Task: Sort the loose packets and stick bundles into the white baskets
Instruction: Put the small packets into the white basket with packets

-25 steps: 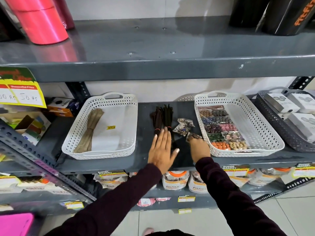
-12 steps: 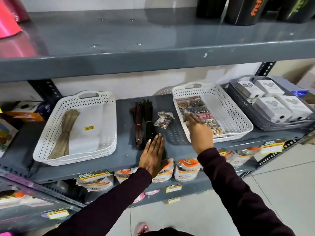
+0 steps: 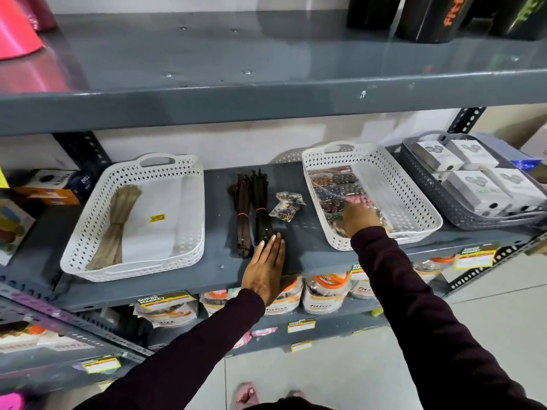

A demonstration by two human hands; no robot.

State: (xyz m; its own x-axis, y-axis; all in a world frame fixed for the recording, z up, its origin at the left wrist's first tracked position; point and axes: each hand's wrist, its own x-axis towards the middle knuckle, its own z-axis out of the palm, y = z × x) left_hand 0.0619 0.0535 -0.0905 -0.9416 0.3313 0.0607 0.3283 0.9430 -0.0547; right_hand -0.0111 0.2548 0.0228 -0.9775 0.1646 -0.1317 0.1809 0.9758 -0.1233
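My left hand [image 3: 265,269] lies flat on the grey shelf [image 3: 302,255], empty, fingertips touching the near end of a dark green stick bundle [image 3: 261,208]. A brown stick bundle [image 3: 242,214] lies beside it. Two loose clear bead packets [image 3: 285,207] rest to their right. My right hand [image 3: 359,218] reaches down into the right white basket [image 3: 426,221], closed on a bead packet low among rows of colourful packets [image 3: 337,187]. The left white basket [image 3: 74,261] holds one tan stick bundle [image 3: 118,220].
A grey basket [image 3: 438,202] with white boxes [image 3: 473,187] stands at the far right, touching the right white basket. Cartons sit at the far left. An upper shelf [image 3: 266,93] overhangs. Jars [image 3: 322,294] fill the shelf below.
My right hand lifted a packet from the shelf and carried it right, down into the right white basket. My left hand slid slightly back toward the shelf's front edge.
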